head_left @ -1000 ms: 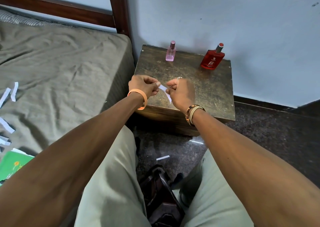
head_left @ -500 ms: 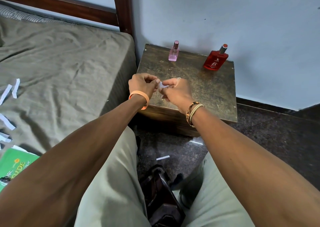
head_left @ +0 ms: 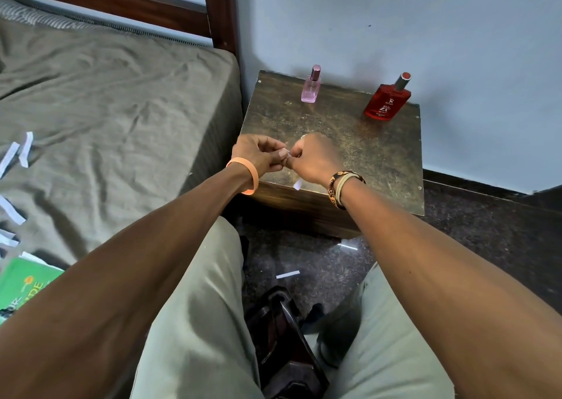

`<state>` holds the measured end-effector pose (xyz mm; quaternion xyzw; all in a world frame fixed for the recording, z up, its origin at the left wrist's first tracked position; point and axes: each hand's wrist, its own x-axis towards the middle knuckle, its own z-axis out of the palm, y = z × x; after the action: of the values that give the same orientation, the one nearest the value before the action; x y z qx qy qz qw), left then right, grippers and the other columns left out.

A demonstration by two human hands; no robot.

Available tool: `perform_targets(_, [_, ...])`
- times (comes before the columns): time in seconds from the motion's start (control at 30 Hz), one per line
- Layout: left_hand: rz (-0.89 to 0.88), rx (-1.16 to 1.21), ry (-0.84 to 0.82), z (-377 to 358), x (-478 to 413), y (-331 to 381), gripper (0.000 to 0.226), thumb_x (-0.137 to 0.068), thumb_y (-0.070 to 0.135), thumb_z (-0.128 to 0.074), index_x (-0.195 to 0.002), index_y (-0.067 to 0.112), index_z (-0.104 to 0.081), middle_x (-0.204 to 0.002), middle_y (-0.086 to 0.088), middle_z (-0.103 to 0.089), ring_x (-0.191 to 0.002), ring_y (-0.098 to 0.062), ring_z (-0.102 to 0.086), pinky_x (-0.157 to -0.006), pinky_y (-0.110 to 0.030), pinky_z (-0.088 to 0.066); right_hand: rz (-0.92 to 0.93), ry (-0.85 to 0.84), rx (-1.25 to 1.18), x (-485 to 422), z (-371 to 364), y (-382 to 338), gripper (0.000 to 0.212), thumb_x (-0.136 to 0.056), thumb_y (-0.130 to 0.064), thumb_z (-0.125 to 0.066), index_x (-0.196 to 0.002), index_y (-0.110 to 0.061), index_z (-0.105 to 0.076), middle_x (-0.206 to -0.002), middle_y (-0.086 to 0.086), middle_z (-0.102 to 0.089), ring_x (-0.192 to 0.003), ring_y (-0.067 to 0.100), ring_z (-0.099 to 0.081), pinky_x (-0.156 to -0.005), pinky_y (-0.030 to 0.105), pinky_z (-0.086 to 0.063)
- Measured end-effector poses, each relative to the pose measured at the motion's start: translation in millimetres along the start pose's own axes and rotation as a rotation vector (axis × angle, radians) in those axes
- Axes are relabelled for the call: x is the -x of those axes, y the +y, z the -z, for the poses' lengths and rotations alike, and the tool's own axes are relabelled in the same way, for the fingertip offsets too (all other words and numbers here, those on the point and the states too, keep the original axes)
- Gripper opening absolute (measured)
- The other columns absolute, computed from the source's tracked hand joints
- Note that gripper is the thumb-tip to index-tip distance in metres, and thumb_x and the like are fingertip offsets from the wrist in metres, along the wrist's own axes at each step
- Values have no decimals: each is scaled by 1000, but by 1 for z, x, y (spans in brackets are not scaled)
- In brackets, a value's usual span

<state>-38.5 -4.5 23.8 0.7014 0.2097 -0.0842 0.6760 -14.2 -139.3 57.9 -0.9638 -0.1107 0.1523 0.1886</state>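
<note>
pinching a paper strip (head_left: 297,184) over the bedside table (head_left: 380,161)

your left hand (head_left: 258,155) and right hand (head_left: 316,161) are drawn close together, fingertips meeting above the front half of the bedside table. both have their fingers curled and pinch the same white paper strip. a small bit of it shows between your thumbs, and its loose end hangs out below your right palm, near the table's front edge. at the back of the table a pink bottle (head_left: 310,87) and a red bottle (head_left: 386,100) stand upright, well apart from each other and from your hands. more white strips (head_left: 26,149) lie on the bed sheet (head_left: 121,110) to your left, near a green book (head_left: 24,286), and one strip lies on the dark floor (head_left: 486,231) between your knees
</note>
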Motion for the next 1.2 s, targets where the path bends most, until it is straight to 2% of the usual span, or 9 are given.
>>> perform_targets(0.23, [-17,-80,-38,6,-11,-3,8,-85,5,-70,-92,6,-71,-84,-12,-71,-75,-16,-70,-67,-26,-60,48,-57,61,-13,0,-6,22,-91,-26,-64,-70,-20,-64,-69,2,-60,-66,20,-55,-47,24,-26])
perform_targets(0.43, [105,-92,-53,7,-22,-8,11,-87,10,-68,-77,13,-71,-79,-10,-70,-78,-16,-69,-73,-28,-59,58,18,51,-17,-11,-5,38,-90,-32,-62,-55,-18,-56,-55,2,-53,-53,17,-49,-44,24,-27])
perform_targets(0.57, [190,0,-46,4,-24,-7,17,-90,6,-64,-73,7,-65,-72,-9,-66,-68,-14,-66,-64,-25,-60,39,114,138,-16,-23,-7,35,-91,-39,-59,-70,-12,-69,-65,6,-55,-61,24,-52,-50,27,-33])
perform_targets(0.7, [246,72,-46,5,-29,-5,23,-93,1,-57,-71,5,-61,-57,-3,-64,-55,-9,-63,-54,-24,-58,77,159,179,-15,-32,-8,34,-95,-34,-54,-73,-10,-65,-61,1,-44,-67,23,-52,-58,30,-35])
perform_targets(0.83, [284,-4,-89,15,-37,-5,21,-95,4,-55,-76,5,-62,-69,-10,-65,-66,-16,-63,-58,-24,-60,101,224,-120,-22,-32,-6,23,-94,-26,-57,-84,-18,-76,-77,0,-70,-69,17,-60,-56,26,-36])
perform_targets(0.9, [283,-83,-115,21,-42,-6,19,-96,9,-55,-79,6,-62,-75,-11,-65,-72,-17,-65,-68,-25,-59,23,272,-261,-28,-31,-6,19,-95,-23,-56,-91,-17,-74,-86,-4,-70,-76,13,-59,-63,26,-39])
perform_targets(1.0, [245,-182,-139,27,-51,-4,15,-95,9,-56,-82,9,-62,-79,-10,-68,-72,-14,-67,-68,-25,-60,-128,98,-480,-41,-28,-4,17,-96,-23,-55,-90,-13,-67,-88,-2,-69,-83,21,-66,-70,33,-51])
perform_targets(1.07, [181,-285,-137,27,-59,-2,10,-93,9,-60,-85,9,-65,-80,-10,-69,-69,-14,-68,-65,-25,-60,-235,-45,-720,-48,-29,-4,16,-96,-17,-55,-84,-13,-63,-91,10,-73,-85,27,-71,-66,33,-54])
perform_targets(1.2, [25,-475,-43,24,-74,2,8,-90,12,-66,-93,7,-72,-79,-9,-71,-71,-16,-71,-65,-28,-61,-360,-101,-936,-56,-37,-4,16,-100,-13,-51,-86,-11,-58,-103,22,-72,-81,27,-69,-68,38,-55])
